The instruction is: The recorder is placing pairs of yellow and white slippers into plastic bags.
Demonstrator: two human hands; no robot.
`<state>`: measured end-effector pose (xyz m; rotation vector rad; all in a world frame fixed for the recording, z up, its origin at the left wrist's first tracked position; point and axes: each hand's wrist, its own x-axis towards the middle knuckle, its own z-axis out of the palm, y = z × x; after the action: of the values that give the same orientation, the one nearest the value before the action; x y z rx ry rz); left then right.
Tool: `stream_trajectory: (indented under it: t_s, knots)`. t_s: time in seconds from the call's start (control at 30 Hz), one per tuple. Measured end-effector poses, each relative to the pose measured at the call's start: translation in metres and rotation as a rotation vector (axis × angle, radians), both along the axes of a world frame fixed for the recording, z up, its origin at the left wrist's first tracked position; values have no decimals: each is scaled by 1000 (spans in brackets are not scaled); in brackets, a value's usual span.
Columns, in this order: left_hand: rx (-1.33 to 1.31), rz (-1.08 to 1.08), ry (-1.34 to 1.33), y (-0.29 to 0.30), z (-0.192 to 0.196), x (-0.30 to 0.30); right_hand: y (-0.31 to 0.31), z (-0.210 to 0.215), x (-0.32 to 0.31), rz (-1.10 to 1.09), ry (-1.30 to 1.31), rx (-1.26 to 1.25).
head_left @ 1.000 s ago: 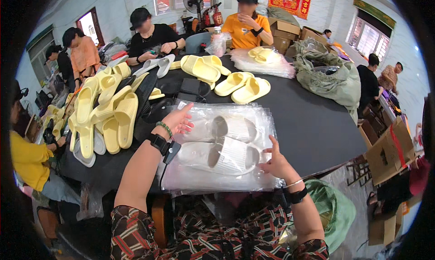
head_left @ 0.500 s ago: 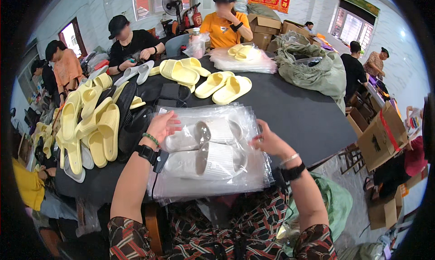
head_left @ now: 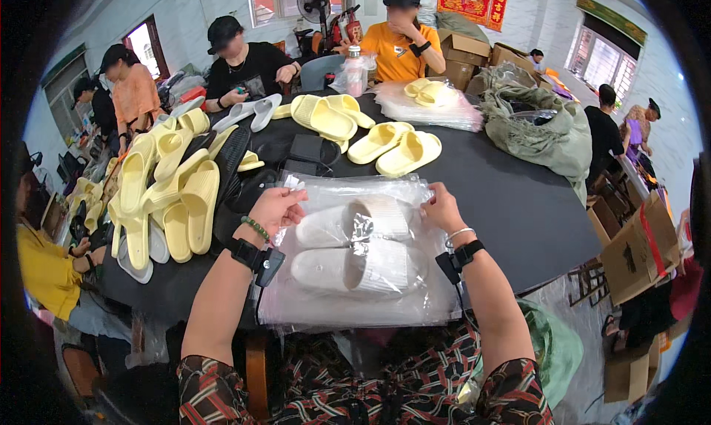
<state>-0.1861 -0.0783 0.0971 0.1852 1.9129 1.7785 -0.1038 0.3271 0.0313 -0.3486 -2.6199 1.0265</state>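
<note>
A pair of white ribbed slide sandals (head_left: 382, 268) lies inside a clear plastic bag (head_left: 355, 306), on a stack of similar bags in front of me. My left hand (head_left: 278, 208) touches the bag at its upper left, fingers loosely bent and apart. At the upper right corner, my right hand (head_left: 444, 208) pinches the bag's edge with fingertips together. The sandals' toes point right, one above the other. Beyond the bag stand two yellow slide sandals (head_left: 409, 154), and black slides (head_left: 304, 155) lie near my left hand.
Yellow slides (head_left: 133, 180) are heaped at the left of the black table (head_left: 511, 210). A pile of clear bags with a yellow pair (head_left: 431, 93) lies at the far side, beside a large grey-green sack (head_left: 544, 140). Co-workers sit across; cardboard boxes (head_left: 638, 247) stand at right.
My right hand has closed from spread fingers into a pinch at the bag's upper right corner. My left hand stays at the upper left. The whole view has shifted a little.
</note>
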Motion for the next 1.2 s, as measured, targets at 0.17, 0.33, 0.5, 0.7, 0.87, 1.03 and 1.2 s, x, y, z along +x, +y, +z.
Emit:
stream_trajectory:
  t_s: [0.17, 0.33, 0.5, 0.7, 0.87, 1.03, 1.2]
  knots:
    - [169, 90, -16, 9, -1, -1, 15, -5, 0, 7, 89, 38]
    - [450, -25, -282, -16, -15, 28, 2, 38, 46, 387, 90, 159]
    - [231, -167, -274, -33, -18, 63, 0, 57, 90, 636, -413, 389]
    - [-35, -477, -342, -42, -5, 85, 3, 21, 100, 633, -509, 439]
    - [-175, -607, -197, -44, 5, 86, 7, 16, 101, 635, -511, 444]
    - [-205, -562, 193, -29, -24, 53, 3, 14, 97, 643, -540, 452]
    - [-230, -792, 664, 3, -33, 27, 5, 8, 97, 654, -560, 464]
